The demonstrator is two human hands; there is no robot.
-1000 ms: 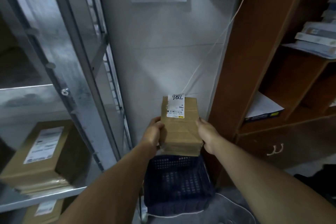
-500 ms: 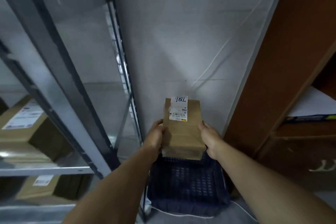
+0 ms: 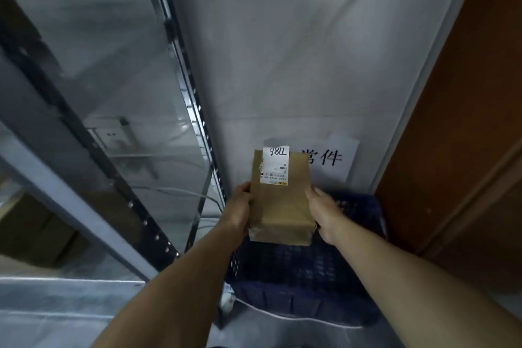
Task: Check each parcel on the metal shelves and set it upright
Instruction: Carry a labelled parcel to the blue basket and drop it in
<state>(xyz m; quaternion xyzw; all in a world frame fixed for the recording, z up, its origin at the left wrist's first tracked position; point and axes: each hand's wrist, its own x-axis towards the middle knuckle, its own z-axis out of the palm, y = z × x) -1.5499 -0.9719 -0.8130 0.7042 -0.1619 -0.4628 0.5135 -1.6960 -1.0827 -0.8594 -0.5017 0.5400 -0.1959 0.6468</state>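
Through the head camera, the person held a brown cardboard parcel (image 3: 279, 206) out in front of them with both bare hands. The left hand (image 3: 238, 213) gripped the parcel's left side, thumb lying along the top edge and the fingers curled out of sight beneath. The right hand (image 3: 324, 216) gripped the right side in the same way, thumb against the edge and the fingers hidden behind the box. The parcel was clear of any shelf, raised in the air above a dark blue plastic crate (image 3: 310, 274) and in front of a pale tiled wall (image 3: 296, 51). Its long side pointed away from the person. A white label (image 3: 275, 165) sat at the far end of its upper face, with handwritten digits and printed bars that read upside down from the camera.

To the left stood the metal shelves (image 3: 120, 192), their perforated posts running diagonally across the view, and a bare metal shelf board lay at the bottom left. Blurred brown boxes (image 3: 34, 232) lay on a lower level at the left edge. A white wall socket (image 3: 111, 135) showed behind the posts. A paper sign (image 3: 334, 158) with dark characters hung on the wall, partly hidden behind the parcel. A brown wooden cabinet (image 3: 466, 121) filled the right side. A white cable (image 3: 268, 312) trailed across the floor by the crate.
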